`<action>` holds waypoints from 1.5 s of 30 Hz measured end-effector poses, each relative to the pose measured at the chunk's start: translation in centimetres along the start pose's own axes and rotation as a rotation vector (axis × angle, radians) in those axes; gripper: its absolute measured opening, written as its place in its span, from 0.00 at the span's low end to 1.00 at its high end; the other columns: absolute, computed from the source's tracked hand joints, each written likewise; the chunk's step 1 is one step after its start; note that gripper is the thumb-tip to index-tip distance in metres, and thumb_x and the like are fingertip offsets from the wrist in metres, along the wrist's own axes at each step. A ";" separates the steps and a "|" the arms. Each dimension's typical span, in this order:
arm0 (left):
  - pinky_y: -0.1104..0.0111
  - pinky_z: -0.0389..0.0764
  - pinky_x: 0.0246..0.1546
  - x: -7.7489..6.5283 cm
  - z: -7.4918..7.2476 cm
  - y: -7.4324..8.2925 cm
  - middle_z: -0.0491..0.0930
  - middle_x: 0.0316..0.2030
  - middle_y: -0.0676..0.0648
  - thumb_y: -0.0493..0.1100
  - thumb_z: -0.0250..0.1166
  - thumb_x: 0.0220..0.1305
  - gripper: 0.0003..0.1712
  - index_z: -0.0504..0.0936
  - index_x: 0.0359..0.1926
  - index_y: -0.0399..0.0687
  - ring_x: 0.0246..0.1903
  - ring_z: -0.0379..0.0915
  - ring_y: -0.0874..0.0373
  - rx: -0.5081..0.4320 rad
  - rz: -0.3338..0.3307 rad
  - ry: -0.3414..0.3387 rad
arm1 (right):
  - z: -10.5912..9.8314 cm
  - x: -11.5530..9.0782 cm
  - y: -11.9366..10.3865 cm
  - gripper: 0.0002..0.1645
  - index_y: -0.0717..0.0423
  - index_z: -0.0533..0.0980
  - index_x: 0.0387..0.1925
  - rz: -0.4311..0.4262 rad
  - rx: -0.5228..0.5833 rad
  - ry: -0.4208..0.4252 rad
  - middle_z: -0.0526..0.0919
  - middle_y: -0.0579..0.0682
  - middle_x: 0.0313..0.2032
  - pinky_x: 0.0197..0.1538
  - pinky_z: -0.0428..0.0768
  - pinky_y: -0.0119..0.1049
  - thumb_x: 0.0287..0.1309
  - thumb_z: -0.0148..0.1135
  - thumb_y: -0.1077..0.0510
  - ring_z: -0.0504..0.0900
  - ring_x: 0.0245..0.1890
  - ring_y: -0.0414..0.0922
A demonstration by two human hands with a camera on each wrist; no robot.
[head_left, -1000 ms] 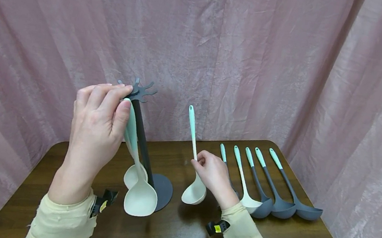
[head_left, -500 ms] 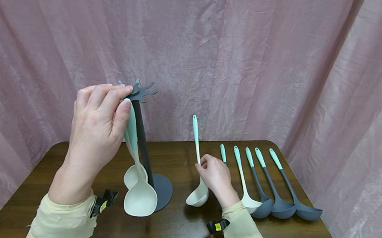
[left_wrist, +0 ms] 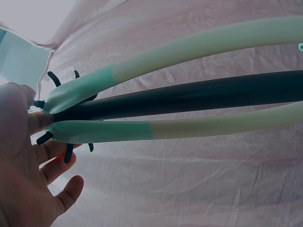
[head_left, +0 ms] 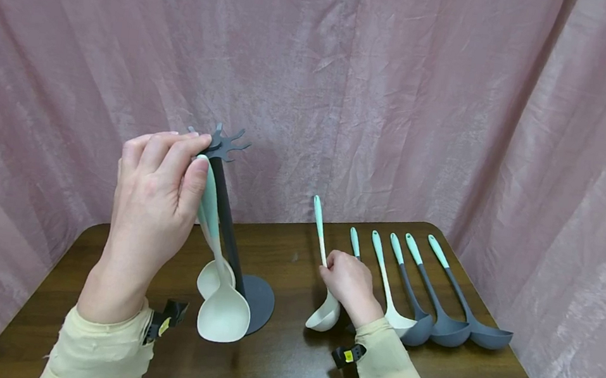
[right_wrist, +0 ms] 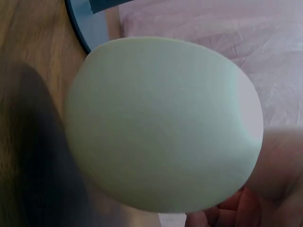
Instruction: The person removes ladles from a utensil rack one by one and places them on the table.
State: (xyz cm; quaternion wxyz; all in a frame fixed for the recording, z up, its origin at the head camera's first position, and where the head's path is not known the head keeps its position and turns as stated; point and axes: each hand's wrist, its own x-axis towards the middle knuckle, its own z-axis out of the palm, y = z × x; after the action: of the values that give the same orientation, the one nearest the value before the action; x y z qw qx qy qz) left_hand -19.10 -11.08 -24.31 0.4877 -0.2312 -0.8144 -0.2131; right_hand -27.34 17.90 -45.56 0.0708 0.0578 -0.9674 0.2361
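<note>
My left hand point(head_left: 157, 179) grips the top of a dark grey utensil stand point(head_left: 227, 217), fingers over its hooked crown and thumb by a handle end. Two white ladles with mint handles hang there; the nearer ladle point(head_left: 224, 316) overlaps the other ladle point(head_left: 209, 279). In the left wrist view, their mint handles point(left_wrist: 102, 131) flank the dark post point(left_wrist: 189, 97). My right hand point(head_left: 350, 285) pinches another white ladle point(head_left: 323, 313) mid-shaft, its mint handle slanting up and left. The rounded underside of its bowl point(right_wrist: 163, 125) fills the right wrist view and hides most of the fingers.
To the right lies a row of mint-handled ladles: one white ladle point(head_left: 388, 283) and several dark grey ones, such as the rightmost ladle point(head_left: 485, 334). My right hand partly hides the leftmost handle point(head_left: 355, 242). Pink curtains point(head_left: 406, 100) hang behind the brown table point(head_left: 273, 370).
My right hand has moved right and slightly down with the white ladle, bringing it closer to the row. My left hand and the stand have stayed put.
</note>
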 end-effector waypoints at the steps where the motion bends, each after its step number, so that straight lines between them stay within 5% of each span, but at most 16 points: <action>1: 0.40 0.68 0.64 0.0 0.0 0.0 0.83 0.62 0.35 0.55 0.49 0.89 0.29 0.86 0.64 0.40 0.64 0.68 0.29 0.000 0.000 0.000 | 0.0 0.0 0.0 0.11 0.50 0.83 0.34 0.004 -0.016 0.000 0.83 0.44 0.27 0.30 0.79 0.45 0.72 0.73 0.52 0.79 0.26 0.45; 25: 0.39 0.67 0.65 0.0 0.1 -0.1 0.84 0.61 0.36 0.55 0.52 0.87 0.27 0.88 0.63 0.41 0.65 0.69 0.31 -0.042 -0.008 0.042 | 0.0 0.0 1.4 0.27 0.49 0.72 0.16 0.072 -0.117 -0.120 0.73 0.46 0.18 0.26 0.73 0.44 0.73 0.70 0.52 0.75 0.22 0.47; 32: 0.40 0.67 0.65 0.0 0.1 -0.1 0.83 0.62 0.36 0.57 0.51 0.88 0.29 0.87 0.63 0.41 0.65 0.69 0.31 -0.039 -0.004 0.036 | -0.2 0.1 1.6 0.25 0.50 0.76 0.19 0.113 -0.146 -0.136 0.78 0.48 0.22 0.31 0.82 0.50 0.72 0.72 0.49 0.81 0.27 0.49; 45: 0.40 0.67 0.66 0.0 0.3 -0.4 0.84 0.61 0.36 0.62 0.48 0.89 0.34 0.87 0.63 0.41 0.65 0.69 0.31 -0.045 -0.006 0.041 | 0.1 0.2 1.8 0.20 0.52 0.81 0.23 0.133 -0.174 -0.155 0.83 0.50 0.26 0.33 0.85 0.53 0.71 0.74 0.51 0.85 0.30 0.51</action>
State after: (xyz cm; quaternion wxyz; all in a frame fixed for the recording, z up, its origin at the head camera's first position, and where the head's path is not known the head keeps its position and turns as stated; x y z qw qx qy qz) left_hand -19.56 -11.18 -24.47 0.4984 -0.2354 -0.7999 -0.2375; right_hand -27.80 19.41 -46.47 -0.0153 0.0051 -0.9885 0.1501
